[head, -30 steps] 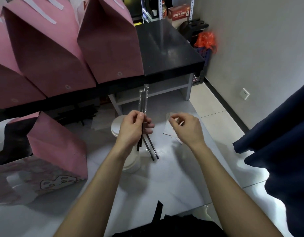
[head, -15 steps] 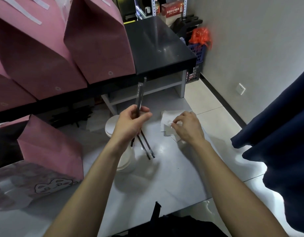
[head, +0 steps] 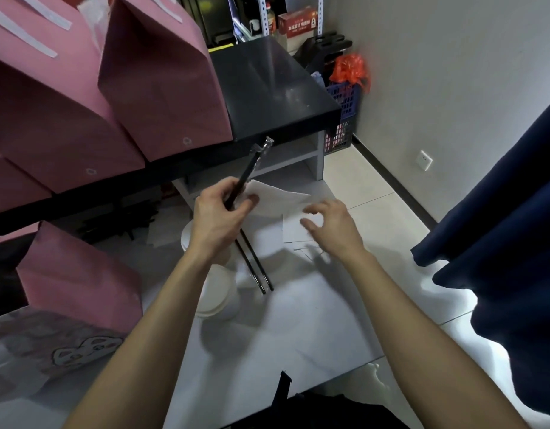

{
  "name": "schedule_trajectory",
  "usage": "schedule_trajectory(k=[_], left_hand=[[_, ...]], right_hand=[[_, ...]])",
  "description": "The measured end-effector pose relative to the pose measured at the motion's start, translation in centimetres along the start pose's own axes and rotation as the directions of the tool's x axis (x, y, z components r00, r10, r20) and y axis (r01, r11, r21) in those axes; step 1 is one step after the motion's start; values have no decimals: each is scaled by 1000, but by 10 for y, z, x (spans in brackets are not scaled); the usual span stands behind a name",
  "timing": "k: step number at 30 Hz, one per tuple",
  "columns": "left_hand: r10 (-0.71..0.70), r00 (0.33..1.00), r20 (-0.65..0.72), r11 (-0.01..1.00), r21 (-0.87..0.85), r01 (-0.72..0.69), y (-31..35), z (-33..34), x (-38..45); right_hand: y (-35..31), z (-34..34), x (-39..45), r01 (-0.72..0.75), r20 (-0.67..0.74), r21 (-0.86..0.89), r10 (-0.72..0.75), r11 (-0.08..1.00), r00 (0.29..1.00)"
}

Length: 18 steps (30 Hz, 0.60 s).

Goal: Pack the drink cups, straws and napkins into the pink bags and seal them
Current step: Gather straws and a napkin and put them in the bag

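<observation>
My left hand (head: 218, 218) pinches two thin black straws (head: 247, 173) in clear wrap. They point up and to the far right, and their low ends stick out under my hand. I think straws like these are very light, stiff and a bit slippery in that wrap, so holding them near the middle, as I do, should stop them from tipping.

My right hand (head: 331, 226) hovers with fingers spread over the white napkins (head: 293, 232) on the pale table (head: 298, 320). It holds nothing. One napkin (head: 276, 199) looks lifted, just beside my left thumb. Napkins are soft and floppy, I guess, and they can stick together, so I would pinch one at a corner and peel it off gently.

A white drink cup (head: 219, 294) with a lid stands under my left wrist, near the straws. It may tip if bumped, so I would take it round its side.

An open pink bag (head: 78, 274) waits on the near left. More pink bags (head: 162, 88) stand on the black shelf (head: 276, 97) far left.
</observation>
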<state>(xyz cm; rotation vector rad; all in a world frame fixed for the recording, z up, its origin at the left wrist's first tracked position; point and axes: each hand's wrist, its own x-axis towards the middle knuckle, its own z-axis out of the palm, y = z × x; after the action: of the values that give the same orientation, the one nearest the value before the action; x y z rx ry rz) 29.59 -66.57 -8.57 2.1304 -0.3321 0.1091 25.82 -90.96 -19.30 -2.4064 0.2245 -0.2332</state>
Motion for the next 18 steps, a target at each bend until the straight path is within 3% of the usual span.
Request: schedule_trajectory(k=[2,4,9,12,14,18], left_hand=[[-7,1000,-6,1000,-8,7,0,-6,-1],[-9,1000,-14,1000,-9,9,0,-9,-3],[-4,1000,-20,1000,-24,4,-2,-18,-7],[6,1000,-1,999,-41,-6,-3,-25,-8],[11,999,36,999,-41,-10,-1,-32,-6],[53,981,188,999,-22,-50,9,-41,-1]], right_hand=[[5,18,4,22,127,-160,-2,987,992],[7,29,7,75,162,-248,-35,966,986],[12,37,11,93,101,-216,-73,972,992],[7,27,14,25,-16,-41,-25,999,1000],[2,11,17,-37,-91,165,53,986,994],[-16,-27,24,-145,-42,591,210,794,977]])
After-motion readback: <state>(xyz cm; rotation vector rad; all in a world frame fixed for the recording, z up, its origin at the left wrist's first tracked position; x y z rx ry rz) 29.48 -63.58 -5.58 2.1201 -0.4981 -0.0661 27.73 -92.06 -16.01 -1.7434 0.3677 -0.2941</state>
